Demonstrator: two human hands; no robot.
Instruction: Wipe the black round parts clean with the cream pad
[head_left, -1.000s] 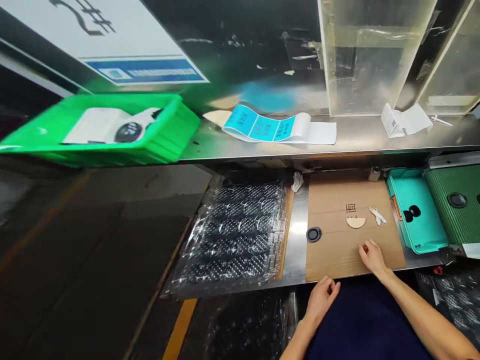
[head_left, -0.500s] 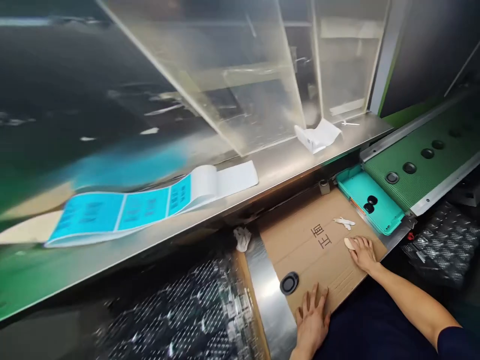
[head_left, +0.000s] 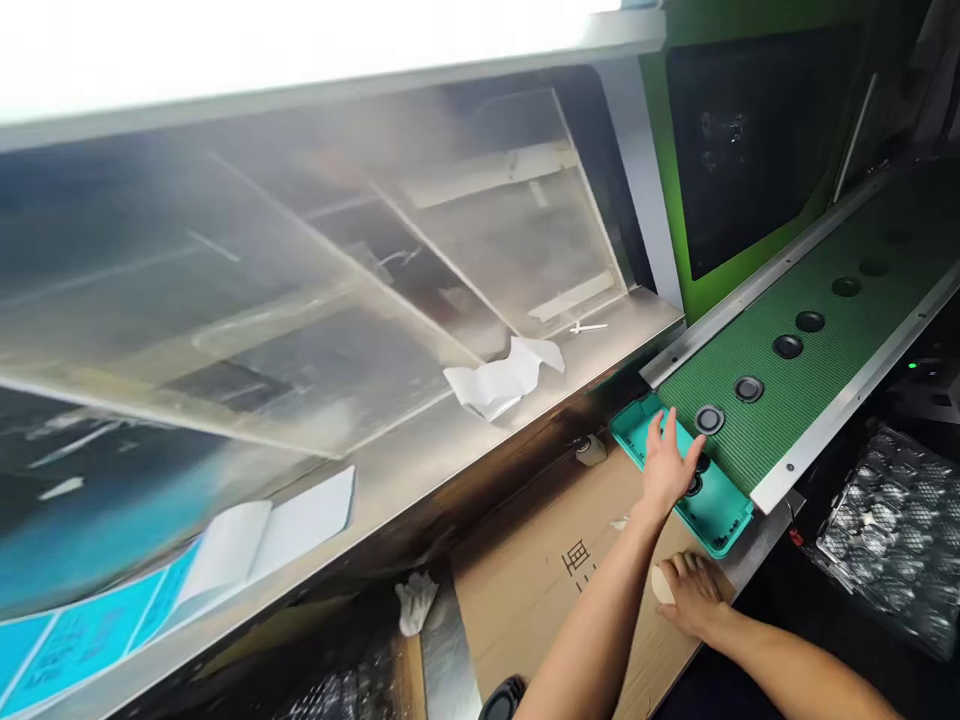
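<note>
My left hand is stretched over the teal tray at the belt's end, fingers apart and holding nothing. Just beyond its fingertips, a round black part with a raised rim lies on the green conveyor belt. Small black parts in the tray are partly covered by the hand. My right hand rests on the cardboard sheet, its fingers closed around a pale, flat, rounded piece whose material I cannot make out. Another black part lies at the bottom edge, beside my left forearm.
More black parts are spread along the belt. Clear plastic trays are stacked at the right. Crumpled white paper and a blue label strip lie on the metal ledge. A white crumpled cloth is by the cardboard.
My left hand has gone from the cardboard up and right to above the teal tray. My right hand stays on the cardboard with the pale piece. The view has swung right, showing more belt.
</note>
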